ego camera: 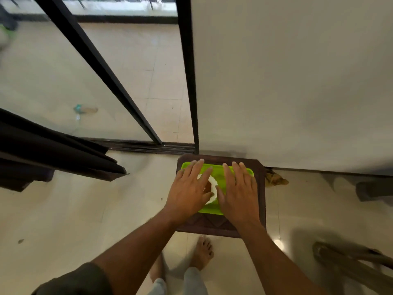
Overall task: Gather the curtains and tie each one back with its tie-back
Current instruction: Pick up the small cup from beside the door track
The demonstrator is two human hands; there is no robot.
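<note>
Both my hands lie low in the middle of the frame, flat over a bright green tray (214, 207) that sits on a small dark wooden stool (260, 188). My left hand (189, 190) is spread wide with its fingers straight, pointing toward the top of the frame, palm down over the left half of the tray. My right hand (238, 194) is the same, fingers straight and slightly fanned, over the right half. Neither is curled round anything. Between them shows a white, crumpled bit of something (213, 189) on the tray (it may be a tie-back, but I cannot tell, as my hands cover most of it).

The dark curtain (53, 152) hangs at the left edge of the frame, its lower hem ending just above the pale tiled floor (85, 209), well apart from the stool. Above it, in the upper left, runs the dark-framed glass sliding door (187, 81), with a tiled balcony beyond. A plain pale wall (297, 81) fills the upper right. My bare foot (203, 252) stands on the floor just below the stool, at the bottom centre.
</note>
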